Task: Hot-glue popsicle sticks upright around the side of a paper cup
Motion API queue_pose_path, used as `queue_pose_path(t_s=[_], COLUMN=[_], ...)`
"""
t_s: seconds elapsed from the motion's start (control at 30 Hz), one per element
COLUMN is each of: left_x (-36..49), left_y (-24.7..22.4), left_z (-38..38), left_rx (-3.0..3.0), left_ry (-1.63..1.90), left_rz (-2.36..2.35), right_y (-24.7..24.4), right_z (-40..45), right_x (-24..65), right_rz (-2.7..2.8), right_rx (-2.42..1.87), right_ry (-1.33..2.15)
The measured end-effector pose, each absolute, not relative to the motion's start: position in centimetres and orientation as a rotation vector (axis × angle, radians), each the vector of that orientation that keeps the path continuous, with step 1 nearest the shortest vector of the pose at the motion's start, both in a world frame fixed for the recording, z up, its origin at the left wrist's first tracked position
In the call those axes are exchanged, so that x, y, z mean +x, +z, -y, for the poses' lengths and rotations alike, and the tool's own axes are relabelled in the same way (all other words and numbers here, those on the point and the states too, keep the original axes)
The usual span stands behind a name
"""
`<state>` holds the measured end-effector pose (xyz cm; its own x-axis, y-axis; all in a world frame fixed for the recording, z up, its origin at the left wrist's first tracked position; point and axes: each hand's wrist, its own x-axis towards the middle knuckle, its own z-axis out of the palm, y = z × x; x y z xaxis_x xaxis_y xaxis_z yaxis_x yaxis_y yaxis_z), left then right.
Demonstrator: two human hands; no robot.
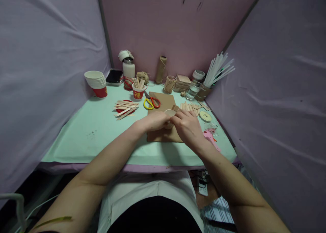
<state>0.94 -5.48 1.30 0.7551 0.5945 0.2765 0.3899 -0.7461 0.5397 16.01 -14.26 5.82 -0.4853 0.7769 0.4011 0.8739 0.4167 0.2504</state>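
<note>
Over the brown board [163,136], both of my hands meet around a light-coloured paper cup [170,112]. My left hand [158,121] is closed on the cup's left side. Against its right side, my right hand [185,124] is closed, with brownish flat sticks [175,108] showing just behind its fingers; its fingertips are too small to tell what they pinch. Scissors [152,102] with one yellow and one red handle lie at the board's upper left. Loose wooden sticks [188,107] lie just right of the board.
Left are stacked cups [95,78], a pile of sticks [124,107] and a red cup of sticks [138,92]. Behind stand a twine roll [161,70] and coasters [182,83]. Right are white glue sticks [217,70], a tape roll [205,116] and a pink glue gun [212,139].
</note>
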Motion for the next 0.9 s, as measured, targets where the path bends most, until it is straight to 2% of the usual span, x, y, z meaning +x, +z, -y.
queue_pose_path(t_s=[0.37, 0.9], left_x=[1.0, 1.1], left_y=[1.7, 2.2], left_z=[5.7, 6.3], left_rx=[2.659, 2.735], left_ry=[0.49, 0.441], left_rz=[-0.752, -0.776], right_y=[5.8, 5.7], right_z=[13.6, 13.0], right_x=[16.6, 17.2], right_rz=[2.417, 2.428], right_rx=[-1.505, -1.441], right_ry=[-0.725, -0.66])
